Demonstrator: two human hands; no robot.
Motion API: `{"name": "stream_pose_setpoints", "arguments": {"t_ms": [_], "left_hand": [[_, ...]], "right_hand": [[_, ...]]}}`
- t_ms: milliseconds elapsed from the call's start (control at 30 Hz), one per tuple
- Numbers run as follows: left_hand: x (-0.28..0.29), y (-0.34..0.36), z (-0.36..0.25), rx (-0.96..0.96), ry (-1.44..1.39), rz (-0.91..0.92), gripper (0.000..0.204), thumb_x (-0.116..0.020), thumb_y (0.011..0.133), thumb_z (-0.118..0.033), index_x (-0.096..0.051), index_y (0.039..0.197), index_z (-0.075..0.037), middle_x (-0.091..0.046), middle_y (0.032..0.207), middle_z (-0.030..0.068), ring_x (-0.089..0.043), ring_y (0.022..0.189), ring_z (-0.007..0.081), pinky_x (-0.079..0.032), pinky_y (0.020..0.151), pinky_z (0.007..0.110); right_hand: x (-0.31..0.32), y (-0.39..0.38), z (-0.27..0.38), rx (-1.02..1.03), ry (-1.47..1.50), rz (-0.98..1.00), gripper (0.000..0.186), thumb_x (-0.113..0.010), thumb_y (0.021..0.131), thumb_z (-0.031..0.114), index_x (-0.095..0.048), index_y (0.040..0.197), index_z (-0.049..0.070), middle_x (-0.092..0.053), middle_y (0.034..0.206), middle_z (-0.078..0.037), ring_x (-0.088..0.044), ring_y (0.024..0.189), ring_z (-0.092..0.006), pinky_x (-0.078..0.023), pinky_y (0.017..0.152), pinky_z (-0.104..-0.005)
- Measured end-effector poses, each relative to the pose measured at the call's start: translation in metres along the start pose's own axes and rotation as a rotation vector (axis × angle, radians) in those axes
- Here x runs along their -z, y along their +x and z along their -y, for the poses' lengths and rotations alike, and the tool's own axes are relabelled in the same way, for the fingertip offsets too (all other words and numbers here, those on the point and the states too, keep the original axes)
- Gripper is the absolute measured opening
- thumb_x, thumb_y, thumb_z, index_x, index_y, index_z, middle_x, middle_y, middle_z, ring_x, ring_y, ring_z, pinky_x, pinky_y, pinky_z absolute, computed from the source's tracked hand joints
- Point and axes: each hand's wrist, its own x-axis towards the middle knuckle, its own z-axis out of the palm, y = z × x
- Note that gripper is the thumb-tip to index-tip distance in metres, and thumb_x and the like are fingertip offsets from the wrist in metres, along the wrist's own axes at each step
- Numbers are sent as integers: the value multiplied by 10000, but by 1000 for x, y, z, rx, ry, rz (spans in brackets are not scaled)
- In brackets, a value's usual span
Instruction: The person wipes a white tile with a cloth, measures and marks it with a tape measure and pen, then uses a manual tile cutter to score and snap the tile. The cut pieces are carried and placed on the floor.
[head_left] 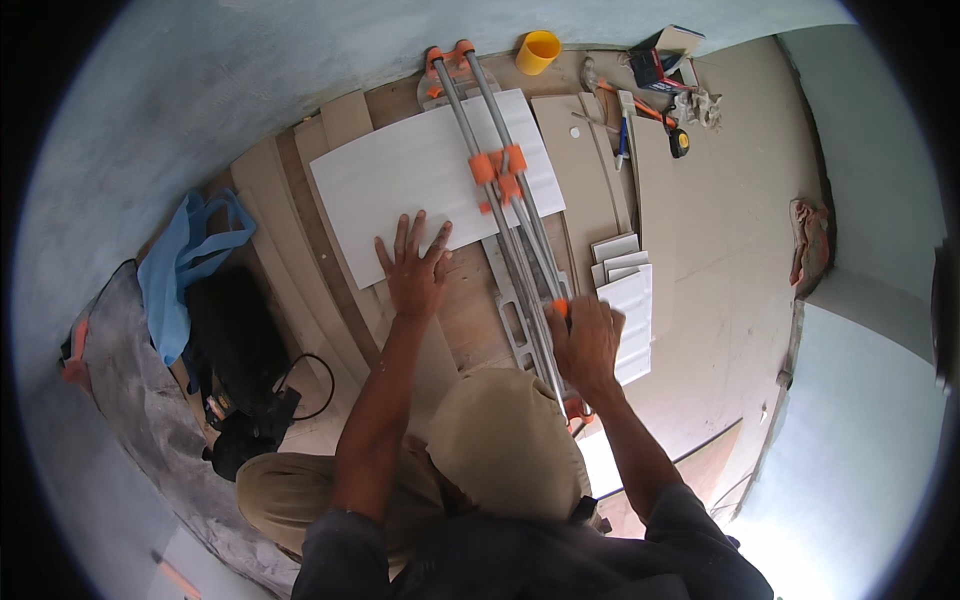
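A large white tile [410,175] lies across a manual tile cutter [500,215] with two long metal rails and orange fittings. My left hand [412,268] presses flat on the near edge of the tile, fingers spread. My right hand [585,338] is closed around the cutter's handle [560,308], which has an orange tip, near the close end of the rails. The orange cutting carriage [497,168] sits partway up the rails, over the tile.
Cut white tile pieces [628,290] are stacked right of the cutter. Beige boards [590,170] lie on the floor. A yellow cup [537,51], tape measure [679,142] and hand tools sit at the far end. A blue bag [180,265] and black tool [245,420] lie at left.
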Motion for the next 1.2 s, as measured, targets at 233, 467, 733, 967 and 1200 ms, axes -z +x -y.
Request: {"name": "stream_pose_setpoints", "arguments": {"t_ms": [233,467,733,967,1200], "left_hand": [[1,3,-11,3,30,20,502,-656,955,-333,-559,1441,-415,-395,1611,3,-313,1519,273,-124,1221,669],[2,2,8,-9,104,-30,460,-584,1003,-387,-544,1461,-401,-386,1618,9,-310,1517,300,-131,1206,693],[-6,2,-2,-70,74,-36,450,-573,1010,-392,-545,1459,-396,-392,1614,12,-337,1502,313,-164,1187,710],[0,1,-1,-69,71,-44,449,-582,1011,-369,-552,1459,-373,-397,1610,18,-340,1499,320,-173,1184,709],[-4,0,3,-79,65,-54,430,-542,1030,-388,-553,1460,-367,-399,1610,27,-328,1506,323,-160,1182,718]], "right_hand": [[-5,-135,-75,-18,-63,242,211,-639,959,284,-613,953,75,-592,932,-98,-564,931,-311,-386,888,-472],[22,-34,-61,-166,-159,347,361,-595,992,362,-740,957,33,-698,733,-124,-689,769,-321,-492,860,-486],[-107,158,-84,-702,1130,51,279,-666,984,282,-667,1069,17,-673,940,-92,-640,843,-203,-526,757,-356],[-133,183,-73,-865,1360,-271,224,-672,976,235,-612,1013,23,-631,889,-70,-611,811,-190,-526,760,-355],[-84,104,-125,-666,1439,-453,216,-620,1003,182,-580,1106,-4,-639,1019,-101,-642,960,-214,-528,911,-387]]}}
